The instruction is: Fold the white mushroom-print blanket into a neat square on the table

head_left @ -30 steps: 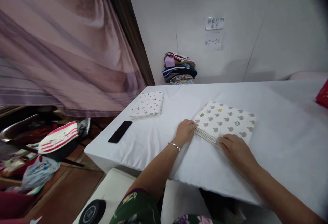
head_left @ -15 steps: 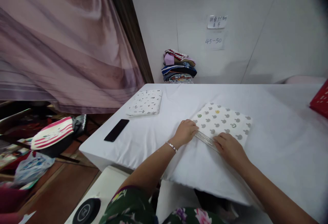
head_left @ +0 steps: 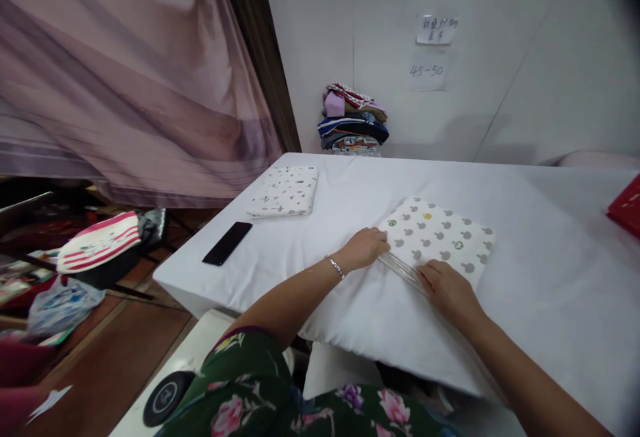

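Note:
A folded white cloth point(head_left: 435, 237) printed with grey apple-like shapes and a few green and yellow ones lies on the table in front of me. Its layered folded edge faces me. My left hand point(head_left: 367, 249) is closed on the near left corner, fingers together. Farther right along the same edge, my right hand point(head_left: 447, 287) pinches the layers, with its fingertips on top. Both thumbs are largely hidden. To the left lies another folded white cloth point(head_left: 287, 192) with small dark prints, apart from both hands.
A black phone point(head_left: 227, 244) rests near the left edge of the white-covered table point(head_left: 350, 187). Behind the table stands a stack of folded fabrics point(head_left: 354, 124) against the wall. A red object point(head_left: 625, 207) sits at the far right. Left of the table hangs a pinkish curtain point(head_left: 150, 77).
The camera view has shifted slightly. Both hands keep their places on the edge of the apple-print cloth, which looks almost the same as before.

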The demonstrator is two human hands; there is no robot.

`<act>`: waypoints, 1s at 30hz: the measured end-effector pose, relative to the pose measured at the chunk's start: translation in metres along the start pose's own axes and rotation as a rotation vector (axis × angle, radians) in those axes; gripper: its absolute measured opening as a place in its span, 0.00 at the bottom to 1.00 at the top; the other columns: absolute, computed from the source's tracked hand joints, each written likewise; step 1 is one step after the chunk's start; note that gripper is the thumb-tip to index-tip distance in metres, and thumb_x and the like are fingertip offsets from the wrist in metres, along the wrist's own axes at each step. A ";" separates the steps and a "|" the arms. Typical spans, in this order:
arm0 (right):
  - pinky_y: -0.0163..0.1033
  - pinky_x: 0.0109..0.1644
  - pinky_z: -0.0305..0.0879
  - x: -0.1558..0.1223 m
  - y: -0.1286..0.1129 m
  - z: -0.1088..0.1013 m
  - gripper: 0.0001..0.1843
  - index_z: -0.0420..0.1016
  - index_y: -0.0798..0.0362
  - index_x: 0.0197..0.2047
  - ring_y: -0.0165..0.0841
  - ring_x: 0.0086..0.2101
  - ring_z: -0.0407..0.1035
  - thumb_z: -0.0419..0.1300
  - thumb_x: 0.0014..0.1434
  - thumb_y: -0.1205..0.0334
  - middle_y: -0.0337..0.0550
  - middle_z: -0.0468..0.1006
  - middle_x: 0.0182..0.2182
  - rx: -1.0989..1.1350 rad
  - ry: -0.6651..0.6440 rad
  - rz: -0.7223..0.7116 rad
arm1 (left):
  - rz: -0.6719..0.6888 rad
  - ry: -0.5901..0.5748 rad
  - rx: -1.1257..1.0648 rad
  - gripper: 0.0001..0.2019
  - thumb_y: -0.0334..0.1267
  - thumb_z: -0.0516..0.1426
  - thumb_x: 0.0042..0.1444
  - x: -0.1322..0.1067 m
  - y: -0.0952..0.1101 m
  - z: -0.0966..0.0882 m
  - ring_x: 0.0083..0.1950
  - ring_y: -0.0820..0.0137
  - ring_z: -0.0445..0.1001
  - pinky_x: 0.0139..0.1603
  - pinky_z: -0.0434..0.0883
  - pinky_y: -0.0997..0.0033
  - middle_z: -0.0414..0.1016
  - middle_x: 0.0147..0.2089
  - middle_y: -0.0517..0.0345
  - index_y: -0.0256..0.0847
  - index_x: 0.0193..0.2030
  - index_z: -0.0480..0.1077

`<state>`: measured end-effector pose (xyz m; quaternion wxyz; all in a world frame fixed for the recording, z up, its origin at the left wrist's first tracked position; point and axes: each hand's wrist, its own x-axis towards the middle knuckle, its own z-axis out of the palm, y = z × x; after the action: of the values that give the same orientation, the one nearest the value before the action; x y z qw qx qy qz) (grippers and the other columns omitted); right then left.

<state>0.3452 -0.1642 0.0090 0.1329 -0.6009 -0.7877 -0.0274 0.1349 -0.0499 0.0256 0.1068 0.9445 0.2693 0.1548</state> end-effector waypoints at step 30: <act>0.39 0.39 0.62 -0.005 0.005 0.007 0.15 0.70 0.53 0.41 0.36 0.39 0.66 0.43 0.61 0.69 0.45 0.73 0.37 0.079 -0.002 -0.034 | 0.214 0.034 0.372 0.10 0.24 0.47 0.58 -0.004 -0.004 0.005 0.44 0.67 0.64 0.42 0.59 0.67 0.69 0.41 0.53 0.38 0.40 0.67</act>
<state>0.3499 -0.1663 0.0001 0.1551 -0.5816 -0.7985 0.0022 0.1312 -0.0491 0.0187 -0.0909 0.9684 0.1932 0.1287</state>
